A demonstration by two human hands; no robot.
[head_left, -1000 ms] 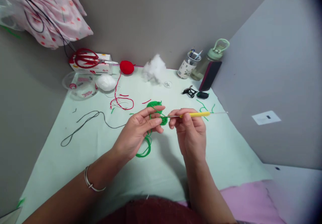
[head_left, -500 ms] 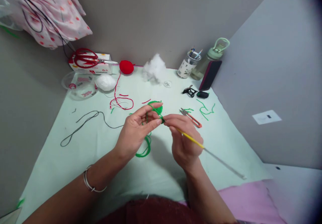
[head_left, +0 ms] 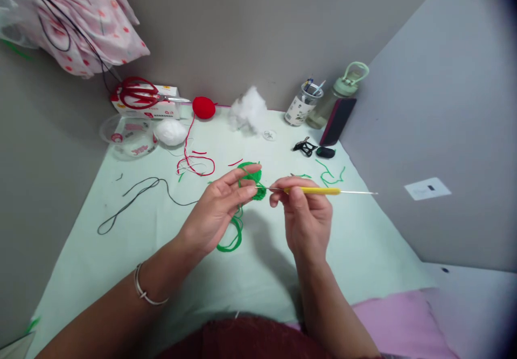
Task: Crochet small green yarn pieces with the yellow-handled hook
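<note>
My left hand [head_left: 220, 208] pinches a small green crochet piece [head_left: 258, 191], with green yarn [head_left: 232, 235] looped over its fingers and trailing down to the cloth. My right hand [head_left: 305, 216] grips a yellow-handled crochet hook [head_left: 319, 190] held level, its metal tip in the green piece and its tail pointing right. Both hands hover over a pale green cloth [head_left: 161, 251], a little apart from each other. A green yarn ball [head_left: 249, 169] lies just behind my left fingers.
At the back are red scissors [head_left: 137, 93] on a box, a red yarn ball [head_left: 203, 107], a white yarn ball [head_left: 170, 132], stuffing [head_left: 249, 110], a pen jar [head_left: 302, 103], a bottle [head_left: 343, 92]. A black cord [head_left: 133, 197] lies left; yarn scraps lie scattered.
My right hand swung the hook from pointing down-right back to level, pointing right. It now covers the small red snips that showed half a second ago. The left hand stayed put.
</note>
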